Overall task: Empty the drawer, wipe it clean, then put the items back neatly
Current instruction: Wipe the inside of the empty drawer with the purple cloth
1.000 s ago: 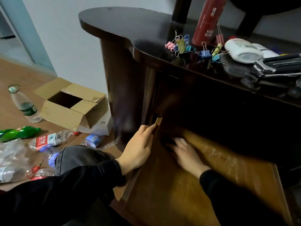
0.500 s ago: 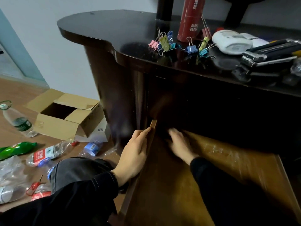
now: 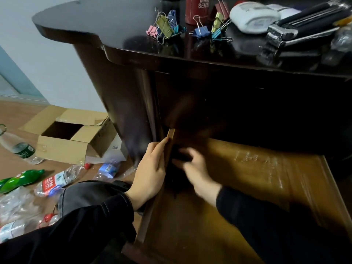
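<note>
The wooden drawer is pulled out from under the dark desk, and its floor is bare and scuffed. My left hand rests against the outside of the drawer's left wall, fingers fairly straight. Inside the drawer, at the far left corner, my right hand is blurred by motion, its fingers curled over what looks like a dark cloth. On the desk top lie coloured binder clips, a red can, a white device and a black stapler.
An open cardboard box sits on the wooden floor left of the desk. Around it lie several plastic bottles, one clear and one green. My knee is close to the drawer's left side.
My right hand has swept back and forth near the drawer's far left corner and now curls over the dark cloth. The left hand has stayed on the side wall. The camera has tilted down.
</note>
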The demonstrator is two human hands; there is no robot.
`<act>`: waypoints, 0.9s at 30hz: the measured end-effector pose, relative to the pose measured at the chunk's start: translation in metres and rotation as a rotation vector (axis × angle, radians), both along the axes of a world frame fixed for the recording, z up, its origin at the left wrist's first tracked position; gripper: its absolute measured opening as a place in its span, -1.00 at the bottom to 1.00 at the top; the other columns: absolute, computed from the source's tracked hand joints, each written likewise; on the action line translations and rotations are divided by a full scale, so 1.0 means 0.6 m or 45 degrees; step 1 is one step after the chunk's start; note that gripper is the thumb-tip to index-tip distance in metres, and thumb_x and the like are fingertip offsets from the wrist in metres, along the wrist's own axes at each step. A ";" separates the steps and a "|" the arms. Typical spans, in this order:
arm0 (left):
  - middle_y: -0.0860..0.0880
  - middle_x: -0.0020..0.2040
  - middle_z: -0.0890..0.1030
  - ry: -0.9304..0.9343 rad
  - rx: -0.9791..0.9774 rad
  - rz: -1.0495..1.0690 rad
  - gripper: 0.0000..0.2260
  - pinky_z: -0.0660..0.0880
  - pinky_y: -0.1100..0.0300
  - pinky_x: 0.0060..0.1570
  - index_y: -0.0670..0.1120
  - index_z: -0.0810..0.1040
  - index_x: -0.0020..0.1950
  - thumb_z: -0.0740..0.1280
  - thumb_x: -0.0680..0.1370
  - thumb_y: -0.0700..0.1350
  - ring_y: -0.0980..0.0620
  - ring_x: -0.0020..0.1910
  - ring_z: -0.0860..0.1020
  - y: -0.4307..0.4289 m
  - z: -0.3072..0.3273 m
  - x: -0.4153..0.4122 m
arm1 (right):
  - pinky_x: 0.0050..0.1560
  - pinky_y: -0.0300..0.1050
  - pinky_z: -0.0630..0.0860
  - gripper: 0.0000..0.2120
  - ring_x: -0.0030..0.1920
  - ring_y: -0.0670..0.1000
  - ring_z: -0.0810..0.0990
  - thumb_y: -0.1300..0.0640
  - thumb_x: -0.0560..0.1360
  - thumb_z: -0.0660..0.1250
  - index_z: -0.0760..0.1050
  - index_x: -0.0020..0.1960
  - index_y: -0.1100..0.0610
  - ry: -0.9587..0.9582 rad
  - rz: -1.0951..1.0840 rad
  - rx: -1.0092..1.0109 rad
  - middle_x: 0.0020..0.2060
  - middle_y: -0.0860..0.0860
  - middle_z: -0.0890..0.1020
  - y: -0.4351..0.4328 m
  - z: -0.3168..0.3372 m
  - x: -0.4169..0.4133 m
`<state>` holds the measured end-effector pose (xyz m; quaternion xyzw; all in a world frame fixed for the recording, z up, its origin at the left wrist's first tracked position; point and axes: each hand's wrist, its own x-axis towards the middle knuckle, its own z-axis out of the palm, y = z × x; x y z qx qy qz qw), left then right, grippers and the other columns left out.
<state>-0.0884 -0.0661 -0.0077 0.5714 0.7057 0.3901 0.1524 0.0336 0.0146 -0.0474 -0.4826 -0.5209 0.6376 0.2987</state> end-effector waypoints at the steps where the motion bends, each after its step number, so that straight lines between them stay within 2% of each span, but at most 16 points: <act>1: 0.09 0.32 0.40 0.001 -0.006 -0.004 -0.54 0.41 0.21 0.24 -0.02 0.30 0.54 0.14 0.65 -0.29 0.13 0.25 0.45 0.000 0.002 0.001 | 0.13 -0.09 0.61 -0.72 0.11 0.01 0.65 0.29 0.49 0.48 0.58 0.08 -0.03 0.020 -0.094 -0.014 0.08 -0.03 0.68 0.037 0.012 -0.018; 3: 0.09 0.32 0.40 0.009 -0.018 0.003 -0.55 0.39 0.27 0.21 0.00 0.30 0.54 0.14 0.66 -0.27 0.15 0.24 0.45 -0.001 0.005 0.002 | 0.22 0.05 0.60 -0.72 0.14 0.07 0.65 0.32 0.52 0.43 0.60 0.14 0.03 0.053 -0.187 -0.001 0.03 -0.02 0.67 0.088 0.018 -0.039; 5: 0.09 0.32 0.40 0.037 -0.029 0.007 -0.55 0.36 0.32 0.17 0.00 0.29 0.53 0.14 0.65 -0.28 0.14 0.23 0.46 0.000 0.006 0.002 | 0.26 0.04 0.57 -0.71 0.15 0.03 0.62 0.33 0.53 0.42 0.59 0.15 0.02 0.026 -0.145 0.042 -0.02 -0.12 0.63 0.084 0.008 -0.040; 7: 0.06 0.33 0.39 0.059 -0.042 0.010 -0.51 0.36 0.31 0.16 -0.01 0.29 0.52 0.15 0.61 -0.32 0.09 0.23 0.47 0.002 0.006 0.002 | 0.28 0.04 0.55 -0.71 0.17 0.04 0.62 0.34 0.49 0.45 0.57 0.09 0.00 0.009 -0.055 0.053 0.00 -0.12 0.63 0.030 -0.012 -0.017; 8: 0.04 0.33 0.39 0.067 -0.040 0.013 -0.50 0.35 0.31 0.16 -0.03 0.30 0.52 0.15 0.59 -0.34 0.07 0.23 0.47 0.003 0.005 0.002 | 0.27 0.02 0.55 -0.69 0.16 0.03 0.64 0.33 0.45 0.50 0.58 0.04 -0.02 0.003 0.023 0.051 0.00 -0.10 0.66 -0.006 -0.022 0.002; 11: 0.01 0.29 0.40 0.094 -0.018 0.023 -0.50 0.34 0.33 0.09 -0.05 0.32 0.50 0.14 0.57 -0.35 0.04 0.18 0.48 0.009 -0.001 0.003 | 0.07 -0.24 0.57 -0.69 0.03 -0.18 0.67 0.17 0.32 0.62 0.65 -0.05 -0.14 -0.194 0.495 0.133 -0.07 -0.14 0.73 -0.086 -0.041 0.058; 13: 0.02 0.29 0.40 0.078 -0.013 0.019 -0.51 0.31 0.37 0.08 -0.05 0.31 0.50 0.13 0.58 -0.35 0.06 0.18 0.47 0.008 -0.004 0.003 | 0.01 -0.29 0.56 -0.73 -0.01 -0.21 0.67 0.12 0.32 0.61 0.68 -0.03 -0.11 -0.358 0.694 0.325 -0.07 -0.16 0.74 -0.083 -0.039 0.068; 16: 0.03 0.33 0.39 0.061 -0.012 -0.001 -0.51 0.32 0.34 0.20 -0.05 0.30 0.52 0.13 0.60 -0.33 0.08 0.26 0.44 0.006 -0.004 0.000 | 0.21 -0.14 0.52 -0.70 0.18 -0.01 0.62 0.11 0.45 0.52 0.65 0.17 -0.01 -0.674 0.554 0.755 0.14 -0.03 0.68 0.004 -0.039 0.043; 18: 0.03 0.33 0.39 0.073 -0.013 -0.003 -0.53 0.33 0.31 0.21 -0.04 0.29 0.52 0.13 0.62 -0.31 0.10 0.27 0.44 0.005 -0.004 -0.001 | 0.28 -0.02 0.44 -0.68 0.32 0.12 0.53 0.16 0.56 0.39 0.57 0.31 0.05 -0.945 0.442 0.902 0.27 0.07 0.60 0.090 -0.033 0.019; 20: 0.04 0.32 0.39 0.066 -0.016 -0.001 -0.56 0.32 0.34 0.19 -0.04 0.29 0.52 0.12 0.64 -0.29 0.13 0.25 0.43 0.004 -0.003 -0.001 | 0.30 0.05 0.42 -0.68 0.36 0.19 0.49 0.13 0.65 0.25 0.50 0.38 0.11 -1.155 0.426 0.945 0.31 0.13 0.57 0.159 -0.028 0.001; 21: 0.05 0.32 0.39 0.061 -0.015 -0.004 -0.56 0.31 0.36 0.19 -0.04 0.29 0.52 0.11 0.65 -0.28 0.14 0.25 0.42 0.003 -0.003 0.000 | 0.23 0.01 0.45 -0.70 0.32 0.19 0.51 0.09 0.67 0.20 0.51 0.36 0.12 -1.267 0.442 1.034 0.25 0.12 0.59 0.178 -0.033 -0.007; 22: 0.04 0.32 0.39 0.061 -0.013 -0.010 -0.56 0.30 0.38 0.18 -0.04 0.29 0.52 0.11 0.65 -0.28 0.15 0.25 0.42 0.005 -0.003 -0.001 | 0.12 -0.07 0.47 -0.76 0.27 0.17 0.53 0.09 0.68 0.19 0.53 0.28 0.10 -1.324 0.420 1.030 0.16 0.09 0.60 0.182 -0.039 -0.015; 23: 0.04 0.33 0.39 0.059 -0.011 -0.011 -0.57 0.30 0.39 0.18 -0.05 0.29 0.52 0.11 0.65 -0.29 0.15 0.25 0.42 0.006 -0.003 -0.002 | 0.13 -0.10 0.48 -0.80 0.28 0.17 0.51 0.14 0.67 0.20 0.52 0.25 0.08 -1.306 0.414 0.940 0.16 0.07 0.59 0.170 -0.039 -0.023; 25: 0.03 0.33 0.40 0.036 -0.001 0.000 -0.57 0.29 0.40 0.17 -0.06 0.30 0.52 0.11 0.65 -0.29 0.14 0.25 0.42 0.005 -0.003 -0.002 | 0.42 -0.01 0.34 -0.60 0.52 0.18 0.30 0.25 0.62 0.27 0.42 0.45 0.09 -1.368 0.573 1.003 0.46 0.09 0.44 0.130 -0.049 -0.008; 26: 0.03 0.33 0.40 0.025 0.005 -0.004 -0.57 0.29 0.40 0.18 -0.05 0.30 0.52 0.11 0.65 -0.29 0.14 0.25 0.42 0.005 -0.004 -0.002 | 0.51 0.02 0.24 -0.50 0.58 0.17 0.19 0.23 0.60 0.30 0.36 0.52 0.03 -1.310 0.641 1.067 0.54 0.06 0.34 0.104 -0.057 0.009; 27: 0.03 0.33 0.40 0.014 0.006 -0.013 -0.57 0.29 0.39 0.20 -0.05 0.31 0.51 0.11 0.65 -0.28 0.14 0.26 0.42 0.005 -0.005 -0.001 | 0.54 0.03 0.18 -0.47 0.58 0.14 0.19 0.20 0.59 0.32 0.36 0.52 -0.05 -1.176 0.710 1.083 0.55 0.01 0.33 0.072 -0.061 0.035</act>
